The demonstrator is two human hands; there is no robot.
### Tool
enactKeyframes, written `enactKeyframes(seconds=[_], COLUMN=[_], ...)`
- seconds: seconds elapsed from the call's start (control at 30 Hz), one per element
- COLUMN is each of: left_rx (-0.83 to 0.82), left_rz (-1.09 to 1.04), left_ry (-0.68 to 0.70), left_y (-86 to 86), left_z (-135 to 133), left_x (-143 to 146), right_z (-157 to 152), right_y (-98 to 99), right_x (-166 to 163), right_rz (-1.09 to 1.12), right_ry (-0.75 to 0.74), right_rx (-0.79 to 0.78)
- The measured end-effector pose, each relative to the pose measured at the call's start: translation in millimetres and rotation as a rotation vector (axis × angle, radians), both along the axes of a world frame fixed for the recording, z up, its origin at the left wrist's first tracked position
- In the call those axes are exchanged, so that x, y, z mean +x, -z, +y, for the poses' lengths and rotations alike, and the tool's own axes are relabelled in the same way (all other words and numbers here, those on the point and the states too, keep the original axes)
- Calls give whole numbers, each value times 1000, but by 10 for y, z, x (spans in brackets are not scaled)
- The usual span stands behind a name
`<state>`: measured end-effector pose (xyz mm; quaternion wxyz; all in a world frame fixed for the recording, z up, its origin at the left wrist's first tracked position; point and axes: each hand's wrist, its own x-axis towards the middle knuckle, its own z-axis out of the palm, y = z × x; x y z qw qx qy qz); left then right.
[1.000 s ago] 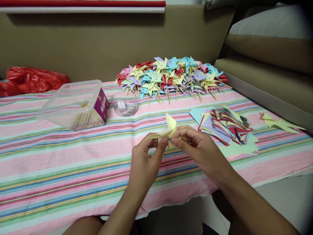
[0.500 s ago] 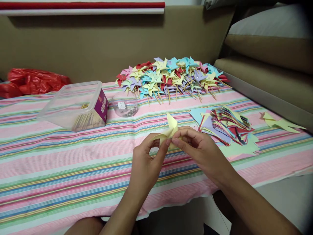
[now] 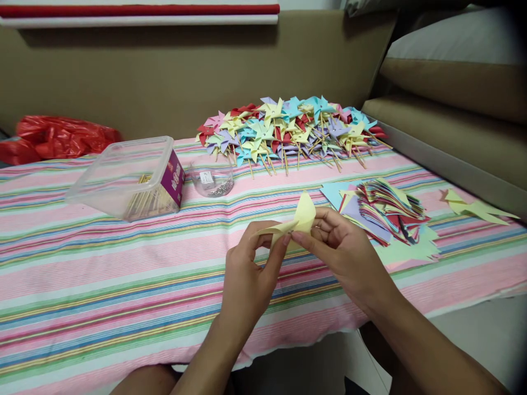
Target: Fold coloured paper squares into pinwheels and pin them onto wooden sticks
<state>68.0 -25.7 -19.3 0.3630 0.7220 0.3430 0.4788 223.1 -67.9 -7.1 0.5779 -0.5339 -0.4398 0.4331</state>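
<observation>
Head view: a person's left hand (image 3: 250, 269) and right hand (image 3: 349, 249) hold one piece of pale yellow paper (image 3: 306, 213) between them, above the front part of the worktop, which is covered by a striped cloth (image 3: 123, 247). The left hand is closed on the paper with thumb and fingers, the thumb in front; the right hand pinches it just beside, so the two thumb tips nearly meet at its lower middle. One folded blade of the paper stands up, and another points left over the left hand's fingers. What lies between the thumb tips is too small to tell. Beyond the hands, to the left, a clear plastic tub (image 3: 173, 178) with a purple label holds wooden sticks (image 3: 150, 202), and just beside it a clear round bowl (image 3: 198, 185) holds small metal pieces (image 3: 222, 189). At the back lies a heap of paper pinwheels (image 3: 261, 131) in yellow, blue, red, pink and purple. Right of the right hand sits a stack of coloured paper (image 3: 373, 211), with a yellow cut-out (image 3: 473, 208) farther right.
</observation>
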Motion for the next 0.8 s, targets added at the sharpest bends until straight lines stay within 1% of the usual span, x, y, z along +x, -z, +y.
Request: enactKeyframes(seconds=[0.1,0.13,0.27,0.33,0.4,0.5,0.6,0.7,0.73,0.8], left_rx=[80,108,182,188,203,229,181,99,90,122], left_rz=[71,104,162,145,126,126,160,169,171,193], left_ry=[-17,-15,17,42,68,89,83,63,51,19], left_y=[-9,-21,-78,-102,-123,-153,-172,-163,-154,-135], left_z=[16,24,63,84,103,128,145,165,175,198], left_x=[-43,-64,-146,-179,-205,-235,-250,-252,-252,-257], right_z=[-19,-23,-27,-26,-25,-12,51,184,240,355], right_y=[1,-1,-30,-47,-55,-37,11,36,25,-36], right_x=[7,12,43,62,77,79,52,-1,-24,-81], right_rz=[-168,-239,-529,-605,-632,-620,-541,-349,-270,-128], right_ry=[11,25,66,50,27,-15,-10,54,66,53], right_rx=[-5,15,218,311,371,384,301,138,90,37])
